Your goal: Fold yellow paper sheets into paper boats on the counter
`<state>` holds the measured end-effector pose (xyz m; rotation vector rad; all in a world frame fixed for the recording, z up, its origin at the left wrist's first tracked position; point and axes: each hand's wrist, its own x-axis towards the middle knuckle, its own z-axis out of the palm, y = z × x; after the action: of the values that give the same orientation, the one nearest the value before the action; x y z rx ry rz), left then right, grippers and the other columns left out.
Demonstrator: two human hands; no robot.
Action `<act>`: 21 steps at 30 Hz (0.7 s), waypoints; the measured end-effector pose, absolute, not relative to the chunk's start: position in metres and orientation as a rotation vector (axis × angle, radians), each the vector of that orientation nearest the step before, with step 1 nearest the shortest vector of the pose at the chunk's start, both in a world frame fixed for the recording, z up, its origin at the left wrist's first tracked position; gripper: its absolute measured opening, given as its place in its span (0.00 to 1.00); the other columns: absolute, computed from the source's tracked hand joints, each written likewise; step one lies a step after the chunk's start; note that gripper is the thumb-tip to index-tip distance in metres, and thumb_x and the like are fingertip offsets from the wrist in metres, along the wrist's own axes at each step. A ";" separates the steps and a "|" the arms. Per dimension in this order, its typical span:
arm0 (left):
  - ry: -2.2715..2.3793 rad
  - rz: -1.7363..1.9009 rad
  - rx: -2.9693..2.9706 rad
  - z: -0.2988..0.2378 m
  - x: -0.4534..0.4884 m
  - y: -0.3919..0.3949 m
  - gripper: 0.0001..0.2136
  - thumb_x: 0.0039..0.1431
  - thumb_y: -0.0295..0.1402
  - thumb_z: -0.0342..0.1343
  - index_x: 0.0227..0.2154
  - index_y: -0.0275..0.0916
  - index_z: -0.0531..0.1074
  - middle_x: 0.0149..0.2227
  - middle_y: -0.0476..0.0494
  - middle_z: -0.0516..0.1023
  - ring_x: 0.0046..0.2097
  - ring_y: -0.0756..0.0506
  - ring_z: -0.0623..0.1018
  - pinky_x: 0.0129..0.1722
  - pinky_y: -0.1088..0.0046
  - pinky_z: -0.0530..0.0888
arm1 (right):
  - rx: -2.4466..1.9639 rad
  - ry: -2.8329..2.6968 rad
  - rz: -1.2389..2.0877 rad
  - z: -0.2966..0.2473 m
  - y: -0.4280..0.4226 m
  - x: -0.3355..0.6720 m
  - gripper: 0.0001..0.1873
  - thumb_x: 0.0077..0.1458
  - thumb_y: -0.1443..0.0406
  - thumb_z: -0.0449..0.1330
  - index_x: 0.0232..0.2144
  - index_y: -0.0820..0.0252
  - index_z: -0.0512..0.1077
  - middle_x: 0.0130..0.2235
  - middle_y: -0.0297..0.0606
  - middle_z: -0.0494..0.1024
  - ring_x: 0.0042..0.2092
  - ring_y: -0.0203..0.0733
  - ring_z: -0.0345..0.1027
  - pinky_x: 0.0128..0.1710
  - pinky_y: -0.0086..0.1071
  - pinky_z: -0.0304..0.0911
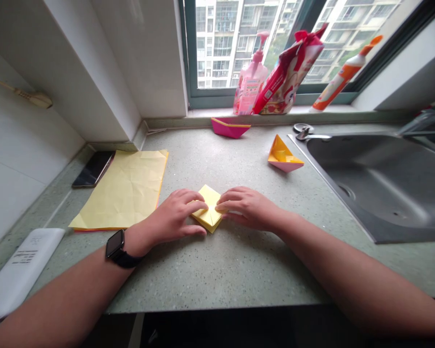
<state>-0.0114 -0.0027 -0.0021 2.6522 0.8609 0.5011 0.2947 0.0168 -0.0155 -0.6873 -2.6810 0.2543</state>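
Note:
A small square of folded yellow paper [210, 197] lies on the counter between my two hands, one corner toward me. Its layers part slightly at the near corner, and crease lines meet near its middle. My left hand [177, 212], with a black watch on the wrist, holds the paper's left side; its fingers curl over the top and the thumb sits at the near edge. From the right, my right hand [246, 208] grips the opposite corner with bent fingers. My right thumb is partly hidden beneath those fingers.
Yellow sheets [130, 186] lie stacked at left beside a phone [93, 169] and a white device [23, 270]. A magenta paper boat [231, 129] and an orange-and-pink one [285, 162] stand farther back. A sink [380, 179] is at right; bottles and a red bag [288, 75] line the windowsill.

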 end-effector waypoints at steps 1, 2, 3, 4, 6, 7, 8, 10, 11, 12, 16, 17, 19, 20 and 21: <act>0.866 0.491 2.649 -0.001 -0.012 -0.003 0.16 0.68 0.41 0.72 0.53 0.43 0.79 0.56 0.38 0.83 0.57 0.34 0.81 0.59 0.52 0.77 | -0.700 -2.671 0.254 -0.016 0.017 0.295 0.11 0.75 0.61 0.62 0.52 0.51 0.84 0.50 0.40 0.88 0.50 0.46 0.81 0.54 0.43 0.75; 0.877 0.492 2.642 0.000 -0.011 -0.002 0.11 0.70 0.37 0.69 0.52 0.42 0.80 0.54 0.39 0.84 0.54 0.36 0.81 0.56 0.55 0.77 | -0.714 -2.659 0.256 -0.016 0.017 0.295 0.12 0.76 0.62 0.61 0.51 0.51 0.84 0.50 0.41 0.88 0.49 0.45 0.82 0.54 0.43 0.75; 0.894 0.498 2.633 0.001 -0.011 -0.002 0.08 0.73 0.34 0.65 0.51 0.42 0.80 0.51 0.40 0.84 0.52 0.38 0.82 0.54 0.58 0.77 | -0.727 -2.650 0.263 -0.015 0.017 0.295 0.12 0.76 0.62 0.60 0.51 0.51 0.84 0.49 0.41 0.88 0.49 0.45 0.82 0.53 0.43 0.75; 0.913 0.504 2.625 0.002 -0.011 -0.002 0.06 0.74 0.32 0.62 0.50 0.42 0.81 0.50 0.41 0.84 0.50 0.40 0.82 0.52 0.61 0.77 | -0.734 -2.643 0.276 -0.015 0.016 0.295 0.12 0.76 0.61 0.61 0.52 0.51 0.84 0.50 0.41 0.88 0.49 0.46 0.82 0.53 0.43 0.75; 0.955 0.499 2.617 0.002 -0.010 -0.003 0.08 0.75 0.30 0.58 0.49 0.43 0.82 0.46 0.42 0.84 0.47 0.42 0.82 0.49 0.63 0.77 | -0.740 -2.641 0.301 -0.014 0.015 0.294 0.12 0.73 0.58 0.65 0.53 0.52 0.84 0.51 0.43 0.88 0.51 0.47 0.81 0.54 0.44 0.75; 0.970 0.487 2.617 0.003 -0.010 -0.003 0.09 0.76 0.31 0.57 0.49 0.43 0.83 0.45 0.42 0.84 0.46 0.42 0.82 0.48 0.64 0.77 | -0.748 -2.644 0.305 -0.014 0.014 0.293 0.14 0.71 0.56 0.67 0.54 0.53 0.84 0.51 0.43 0.87 0.51 0.48 0.81 0.54 0.44 0.75; 0.980 0.474 2.618 0.003 -0.010 -0.004 0.10 0.76 0.31 0.57 0.49 0.44 0.84 0.45 0.43 0.84 0.46 0.42 0.82 0.47 0.64 0.77 | -0.762 -2.649 0.301 -0.014 0.014 0.292 0.15 0.70 0.56 0.69 0.54 0.53 0.83 0.51 0.43 0.87 0.52 0.48 0.81 0.54 0.44 0.75; 0.985 0.464 2.621 0.004 -0.009 -0.005 0.11 0.77 0.32 0.56 0.49 0.44 0.84 0.44 0.43 0.84 0.45 0.43 0.82 0.47 0.64 0.77 | -0.800 -2.662 0.281 -0.014 0.013 0.291 0.13 0.70 0.58 0.69 0.54 0.51 0.84 0.50 0.43 0.87 0.51 0.48 0.80 0.53 0.44 0.75; 0.984 0.463 2.621 0.004 -0.009 -0.006 0.11 0.77 0.32 0.55 0.49 0.44 0.84 0.44 0.43 0.84 0.45 0.43 0.82 0.47 0.64 0.77 | -0.820 -2.666 0.269 -0.015 0.012 0.291 0.11 0.70 0.61 0.67 0.53 0.50 0.84 0.50 0.42 0.86 0.50 0.47 0.80 0.52 0.43 0.75; 0.985 0.463 2.622 0.004 -0.009 -0.006 0.11 0.77 0.32 0.55 0.49 0.44 0.84 0.44 0.43 0.84 0.45 0.42 0.82 0.47 0.64 0.77 | -0.835 -2.669 0.259 -0.015 0.012 0.290 0.10 0.71 0.63 0.66 0.52 0.50 0.85 0.49 0.41 0.86 0.50 0.46 0.80 0.52 0.42 0.74; 1.064 0.397 2.651 0.004 -0.010 -0.007 0.09 0.74 0.30 0.57 0.45 0.42 0.84 0.43 0.42 0.82 0.44 0.42 0.81 0.46 0.65 0.76 | -0.864 -2.677 0.214 -0.014 0.011 0.290 0.10 0.73 0.64 0.62 0.47 0.50 0.85 0.47 0.41 0.86 0.47 0.45 0.79 0.50 0.41 0.73; 1.098 0.374 2.661 0.004 -0.010 -0.007 0.08 0.73 0.29 0.58 0.44 0.41 0.84 0.42 0.42 0.82 0.44 0.42 0.81 0.46 0.64 0.75 | -0.874 -2.679 0.202 -0.014 0.011 0.290 0.11 0.73 0.64 0.62 0.45 0.51 0.85 0.46 0.41 0.86 0.46 0.45 0.78 0.49 0.41 0.73; 1.163 0.345 2.677 0.004 -0.011 -0.006 0.07 0.72 0.29 0.58 0.41 0.40 0.82 0.41 0.42 0.81 0.43 0.42 0.80 0.45 0.64 0.75 | -0.899 -2.684 0.186 -0.012 0.011 0.290 0.11 0.73 0.64 0.61 0.43 0.52 0.85 0.45 0.41 0.86 0.45 0.45 0.78 0.47 0.41 0.72; 1.191 0.338 2.682 0.004 -0.011 -0.006 0.07 0.72 0.29 0.58 0.39 0.40 0.82 0.40 0.42 0.81 0.42 0.42 0.80 0.45 0.64 0.74 | -0.913 -2.684 0.183 -0.012 0.011 0.290 0.12 0.74 0.64 0.60 0.43 0.52 0.85 0.45 0.41 0.86 0.44 0.45 0.77 0.47 0.40 0.72; 1.213 0.332 2.687 0.005 -0.012 -0.005 0.08 0.72 0.29 0.58 0.38 0.39 0.81 0.40 0.42 0.81 0.42 0.42 0.79 0.45 0.64 0.74 | -0.925 -2.685 0.181 -0.011 0.010 0.290 0.11 0.73 0.64 0.60 0.42 0.52 0.85 0.45 0.40 0.85 0.44 0.45 0.77 0.46 0.40 0.72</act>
<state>-0.0119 -0.0055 0.0049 2.6867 1.2130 0.3317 0.2899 0.0105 -0.0114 -0.9251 -2.6846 0.1814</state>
